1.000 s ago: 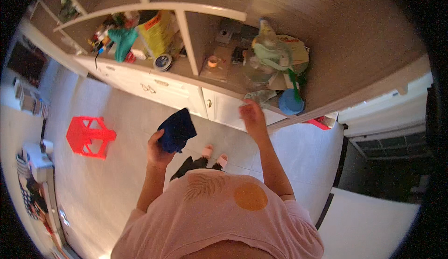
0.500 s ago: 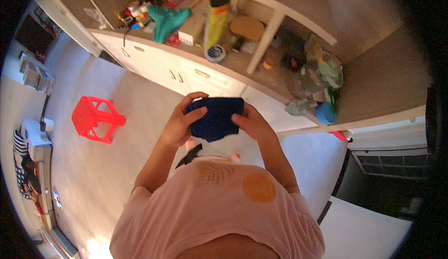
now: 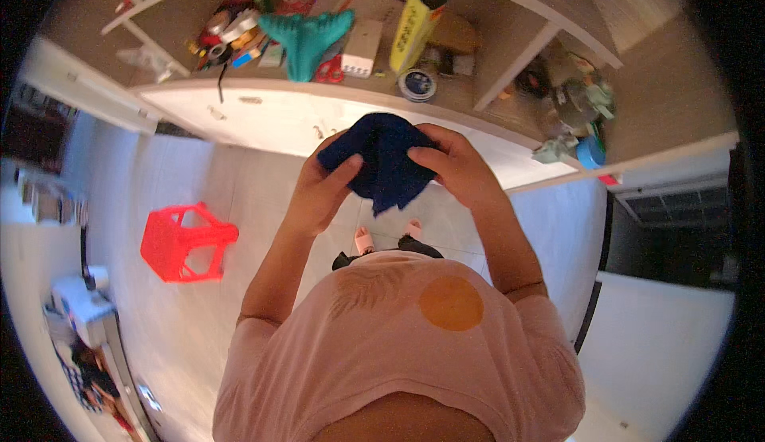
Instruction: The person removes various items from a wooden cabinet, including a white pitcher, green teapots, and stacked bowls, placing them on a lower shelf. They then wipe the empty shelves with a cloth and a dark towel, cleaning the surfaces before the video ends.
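Between my two hands hangs a dark blue cloth (image 3: 378, 155), bunched at the middle with a pointed edge drooping below. My left hand (image 3: 323, 183) grips its left side, thumb on the near face and fingers behind. On the right side, my right hand (image 3: 458, 163) pinches it the same way, thumb pressed on the front. The fingers behind the cloth are mostly hidden. Both hands hold it up in front of my body, short of the white cabinet front.
A shelf (image 3: 311, 90) ahead carries a teal tail-shaped thing (image 3: 307, 43), a yellow tube with a black cap (image 3: 416, 23), a round tin (image 3: 417, 84), red scissors (image 3: 328, 70) and tape rolls. A red plastic stool (image 3: 187, 243) stands on the floor to the left.
The cloth was spread fairly flat; now its middle is creased and its lower edge droops to a point. My hands have moved up a little in view, and the view itself has shifted.
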Tool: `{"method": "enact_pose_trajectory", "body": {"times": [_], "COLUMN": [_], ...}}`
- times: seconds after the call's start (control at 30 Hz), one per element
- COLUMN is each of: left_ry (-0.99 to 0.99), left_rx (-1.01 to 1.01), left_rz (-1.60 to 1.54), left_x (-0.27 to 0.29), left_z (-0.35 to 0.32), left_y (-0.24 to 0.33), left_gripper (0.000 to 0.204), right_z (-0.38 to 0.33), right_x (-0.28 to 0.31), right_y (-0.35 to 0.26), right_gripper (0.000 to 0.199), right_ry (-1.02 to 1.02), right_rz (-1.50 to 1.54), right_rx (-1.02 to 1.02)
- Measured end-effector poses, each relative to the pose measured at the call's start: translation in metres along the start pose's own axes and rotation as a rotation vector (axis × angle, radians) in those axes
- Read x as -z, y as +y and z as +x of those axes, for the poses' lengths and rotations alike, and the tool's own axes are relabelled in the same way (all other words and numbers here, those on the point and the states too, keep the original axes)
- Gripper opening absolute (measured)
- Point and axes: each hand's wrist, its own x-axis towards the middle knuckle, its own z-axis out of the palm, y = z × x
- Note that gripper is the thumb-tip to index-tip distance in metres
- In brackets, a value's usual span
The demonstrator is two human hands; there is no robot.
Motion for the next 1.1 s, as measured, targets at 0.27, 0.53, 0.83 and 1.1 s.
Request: {"method": "enact_pose_trajectory", "body": {"times": [0.27, 0.53, 0.83, 1.1], "left_ry": [-0.215, -0.508, -0.417, -0.26], "left_rx": [0.122, 0.195, 0.153, -1.103], "left_rz": [0.364, 0.479, -0.185, 0.727], "left_x": [-0.022, -0.146, -0.233, -0.2], "left_z": [0.009, 0.068, 0.156, 0.165], "left_y": [0.019, 0.01, -0.002, 0.073], "left_gripper": [0.024, 0.031, 0.035, 0.018], "right_z": [-0.055, -0.087, 0.045, 0.072], "right_x": [0.053, 0.129, 0.23, 0.237], "right_y": [-0.054, -0.157, -0.284, -0.236], "right_gripper": [0.022, 0.025, 0.04, 0.051], "right_ry": [0.213, 0.517, 0.541, 0.053], "right_rz": [-0.433, -0.863, -1.678, -1.771], "right_rx": [0.306, 0.694, 0.8, 0.514]}}
